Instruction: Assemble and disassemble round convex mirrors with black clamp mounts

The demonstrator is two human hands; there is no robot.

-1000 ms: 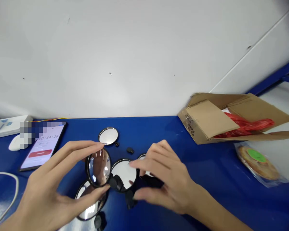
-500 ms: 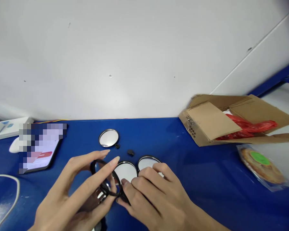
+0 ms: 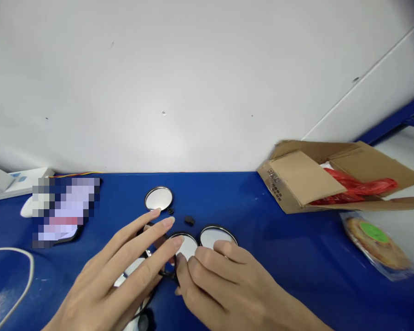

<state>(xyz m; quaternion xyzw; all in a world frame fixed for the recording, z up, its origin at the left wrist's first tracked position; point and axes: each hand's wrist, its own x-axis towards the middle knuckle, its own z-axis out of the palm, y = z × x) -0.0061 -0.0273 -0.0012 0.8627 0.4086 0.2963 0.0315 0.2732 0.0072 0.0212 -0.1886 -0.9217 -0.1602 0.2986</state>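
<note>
While the right hand [image 3: 227,280] pinches a black-rimmed mirror [image 3: 168,274] between thumb and fingers, the left hand [image 3: 120,276] lies over it with fingers extended, though I cannot tell whether it grips. Only a strip of that black rim shows between the hands. Just above it, a round mirror [image 3: 185,246] lies partly covered by the right hand, with another [image 3: 216,236] just beside it, under the right fingertips. A pale mirror face [image 3: 129,271] shows beneath the left hand, and a fourth round mirror [image 3: 158,198] lies farther up, apart from the hands, near a small black knob [image 3: 170,210] and a black clip [image 3: 189,221]. All of this sits on a blue desk [image 3: 227,197], which also carries a blurred phone [image 3: 65,211], a white cable [image 3: 10,271], and an open cardboard box [image 3: 296,184] holding a red plastic bag [image 3: 355,188]. A white wall [image 3: 207,82] rises behind.
</note>
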